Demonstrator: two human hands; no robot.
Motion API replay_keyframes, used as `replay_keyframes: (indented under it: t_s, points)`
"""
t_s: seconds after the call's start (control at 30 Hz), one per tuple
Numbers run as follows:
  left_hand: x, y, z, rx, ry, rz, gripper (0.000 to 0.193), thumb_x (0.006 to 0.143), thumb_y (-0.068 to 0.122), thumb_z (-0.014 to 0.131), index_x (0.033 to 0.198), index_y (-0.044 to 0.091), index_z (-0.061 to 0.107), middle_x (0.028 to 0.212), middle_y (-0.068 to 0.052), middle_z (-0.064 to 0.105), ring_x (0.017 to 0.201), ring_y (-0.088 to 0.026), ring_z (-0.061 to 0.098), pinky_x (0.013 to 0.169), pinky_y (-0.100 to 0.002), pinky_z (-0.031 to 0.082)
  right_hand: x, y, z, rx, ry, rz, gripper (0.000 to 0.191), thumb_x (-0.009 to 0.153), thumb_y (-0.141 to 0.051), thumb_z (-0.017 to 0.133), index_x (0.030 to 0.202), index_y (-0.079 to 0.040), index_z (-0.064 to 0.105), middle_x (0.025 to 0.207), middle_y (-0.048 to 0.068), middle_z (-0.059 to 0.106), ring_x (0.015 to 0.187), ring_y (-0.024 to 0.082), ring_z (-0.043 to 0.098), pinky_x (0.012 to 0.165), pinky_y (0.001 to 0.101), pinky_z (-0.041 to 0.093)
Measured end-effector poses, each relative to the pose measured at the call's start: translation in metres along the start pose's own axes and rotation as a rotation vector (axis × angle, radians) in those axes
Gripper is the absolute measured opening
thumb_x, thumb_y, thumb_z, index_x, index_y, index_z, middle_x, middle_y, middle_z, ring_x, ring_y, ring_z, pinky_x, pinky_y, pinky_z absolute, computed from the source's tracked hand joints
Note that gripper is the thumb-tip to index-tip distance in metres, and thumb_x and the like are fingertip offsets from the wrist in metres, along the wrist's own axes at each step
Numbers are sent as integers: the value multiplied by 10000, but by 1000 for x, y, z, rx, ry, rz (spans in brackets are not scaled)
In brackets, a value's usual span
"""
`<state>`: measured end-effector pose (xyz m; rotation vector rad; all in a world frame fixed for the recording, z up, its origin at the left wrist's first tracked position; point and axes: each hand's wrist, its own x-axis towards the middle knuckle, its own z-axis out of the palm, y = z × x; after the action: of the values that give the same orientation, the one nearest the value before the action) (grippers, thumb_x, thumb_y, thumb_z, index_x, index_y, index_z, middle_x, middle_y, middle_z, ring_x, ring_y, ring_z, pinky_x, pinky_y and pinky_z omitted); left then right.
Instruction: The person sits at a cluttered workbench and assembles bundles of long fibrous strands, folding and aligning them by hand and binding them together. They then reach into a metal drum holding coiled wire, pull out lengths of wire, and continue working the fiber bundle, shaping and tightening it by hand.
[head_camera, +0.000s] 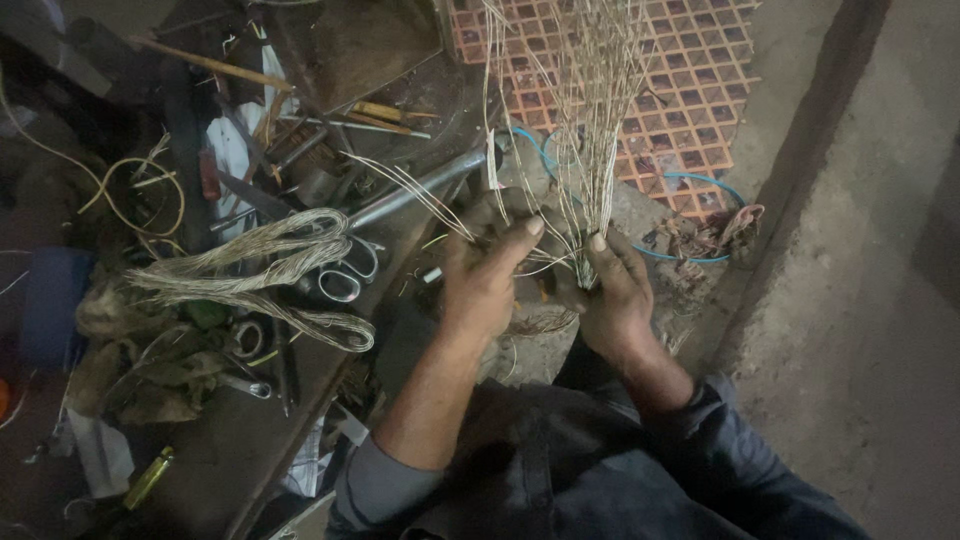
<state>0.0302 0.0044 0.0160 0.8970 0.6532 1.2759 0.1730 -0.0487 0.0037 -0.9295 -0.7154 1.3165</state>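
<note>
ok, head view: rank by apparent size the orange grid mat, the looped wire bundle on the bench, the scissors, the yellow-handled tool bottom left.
1. Orange grid mat, partly cut off by the frame.
2. Looped wire bundle.
3. Scissors, partly under the bundle.
4. Yellow-handled tool.
The scissors and the tool are unsure: only part of each shows.

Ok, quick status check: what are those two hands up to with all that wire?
Left hand and right hand both shut on a bundle of thin pale wires. Strands fan upward. Looped wire coils and scissors lie left on bench, apart.
</note>
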Motion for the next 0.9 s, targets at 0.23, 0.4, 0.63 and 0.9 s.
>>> replay_keyframes:
  t_s: [0.23,0.4,0.63,0.9]
  points:
    - [-2,3,1,13,-19,-29,270,892,60,771,1147,4,705,1042,-84,746,961,-166,693,890,-345,562,1,3,-1,-24,99,64,431,1014,-335,512,1261,9,590,828,88,628,592,155,539,516,277,393]
    - [1,-11,-2,-138,-50,76,184,938,48,765,1094,-15,691,1022,-95,738,964,-186,686,918,-360,559,3,8,-11,63,41,47,417,1082,-337,521,1243,42,593,873,98,635,608,137,502,519,258,367]
    - [-5,-6,0,70,65,0,248,890,100,767,1116,18,703,958,-27,714,851,-128,673,786,-307,569,-1,10,-11,-486,102,-129,470,1108,-371,453,1267,30,641,1101,89,685,857,118,670,625,248,558]
    - [1,11,10,157,54,-102,224,841,120,817,1030,11,767,885,-34,770,765,-105,699,701,-264,559,1,7,-8,-57,54,41,415,1040,-299,529,1310,12,582,985,78,674,718,146,640,601,259,497]
